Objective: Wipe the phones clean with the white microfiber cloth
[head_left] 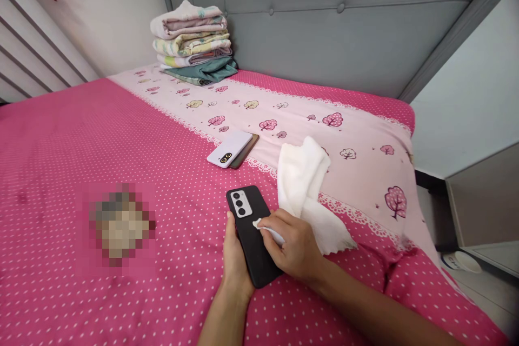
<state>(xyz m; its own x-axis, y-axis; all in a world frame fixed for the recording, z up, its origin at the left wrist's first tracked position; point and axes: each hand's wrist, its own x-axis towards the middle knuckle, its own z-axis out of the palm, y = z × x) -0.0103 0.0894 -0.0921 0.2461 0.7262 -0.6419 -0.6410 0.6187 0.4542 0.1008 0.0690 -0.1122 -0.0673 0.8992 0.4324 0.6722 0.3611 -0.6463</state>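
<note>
Bed (48, 135): reached across by both forearms (377, 303) | right hand (298, 243): bent over black phone (255, 255), fingertips pinched together | left hand (234, 265): cupped palm-up, clamped along the phone's left edge, fingers hidden | phone: held back-up over the bed, inward from its right edge | white cloth scrap (275, 234): gripped in the pinch, touching the phone

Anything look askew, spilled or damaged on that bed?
No spill or damage shows. The lilac phone sits askew, partly over a flat brown item, and the white cloth lies rumpled by the right hand. Oddest is a pixelated patch on the bedspread's left; what it covers is hidden.
</note>
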